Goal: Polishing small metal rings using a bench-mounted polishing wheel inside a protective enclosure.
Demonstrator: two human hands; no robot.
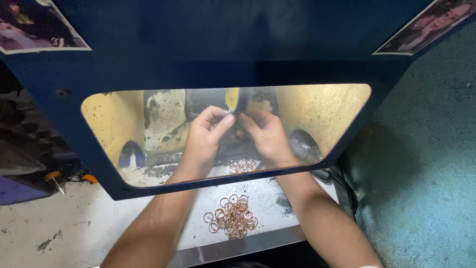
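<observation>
Both hands work behind the clear guard window (317,114) of a dark blue hood (208,44), reaching under its lower edge. Landmark: the small yellow-edged buffing wheel (233,99) at the top centre of the window.

Left hand (203,136): just below and left of the wheel, wrist bent upward, forearm running down and out past the hood's edge. Its fingers (220,121) are pinched nearly closed right beneath the wheel. Right hand (270,136): just below and right of the wheel, fingers curled in to meet the left. Something small is gripped between the two sets of fingertips, touching or all but touching the wheel; it is too small and blurred to name, probably one of the rings.

Loose copper-coloured rings: a heap (233,216) well below the wheel, on the pale worktop (59,228) outside the hood; a smaller cluster (243,165) inside, below the hands.

Risks, as judged:
- Fingertips sit very near the wheel; a slip of the pinch could drag skin onto it.
- A light piece held by tips only could be snatched and flung into the hood.
- Heat from rubbing may force a sudden release.
- A forearm shift could scatter the heap off the worktop's metal edge (238,250).
</observation>
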